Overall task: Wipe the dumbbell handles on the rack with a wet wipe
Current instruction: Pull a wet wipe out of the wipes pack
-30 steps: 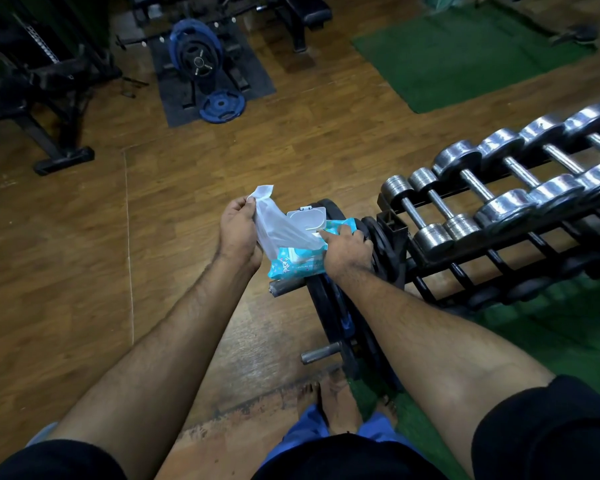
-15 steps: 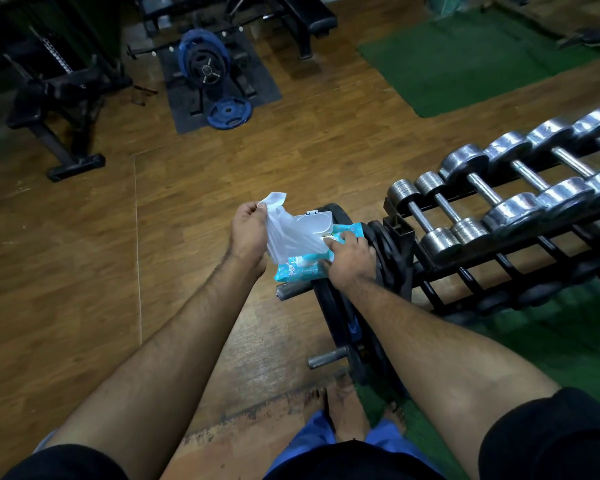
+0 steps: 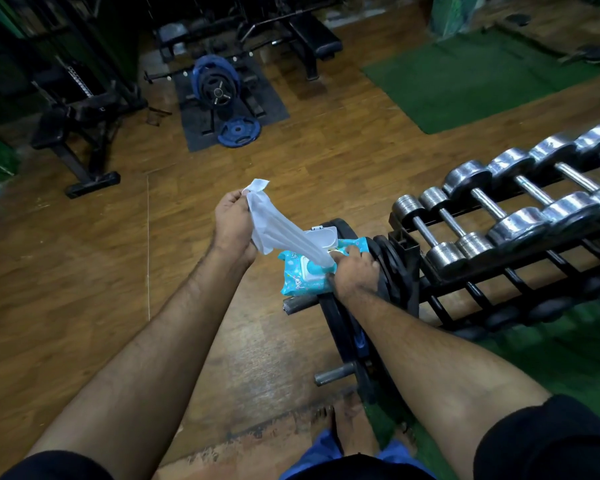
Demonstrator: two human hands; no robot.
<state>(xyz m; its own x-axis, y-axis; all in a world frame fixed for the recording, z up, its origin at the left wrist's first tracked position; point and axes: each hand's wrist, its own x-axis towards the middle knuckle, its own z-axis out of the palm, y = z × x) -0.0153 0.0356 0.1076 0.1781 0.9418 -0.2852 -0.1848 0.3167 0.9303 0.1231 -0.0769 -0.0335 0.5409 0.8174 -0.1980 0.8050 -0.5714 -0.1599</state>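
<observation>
My left hand (image 3: 232, 223) pinches a white wet wipe (image 3: 274, 223) that stretches down into the opening of a blue wipes pack (image 3: 298, 277), whose white lid (image 3: 323, 234) stands open. My right hand (image 3: 355, 271) presses down on the pack's right side, holding it on top of black weight plates. To the right, chrome dumbbells (image 3: 478, 220) lie in a row on a black rack (image 3: 430, 271), their bare steel handles (image 3: 485, 202) facing up. Neither hand touches a dumbbell.
Black weight plates on a peg stand (image 3: 343, 327) sit directly under the pack. Wooden floor spreads left; green mats (image 3: 471, 74) lie at far right and beneath the rack. A bench (image 3: 70, 133) and a blue plate-loaded bar (image 3: 217, 86) stand farther off. My bare foot (image 3: 340, 434) is below.
My left hand has pulled the wipe up and to the left, drawing it longer out of the pack. The right hand stays pressed on the pack.
</observation>
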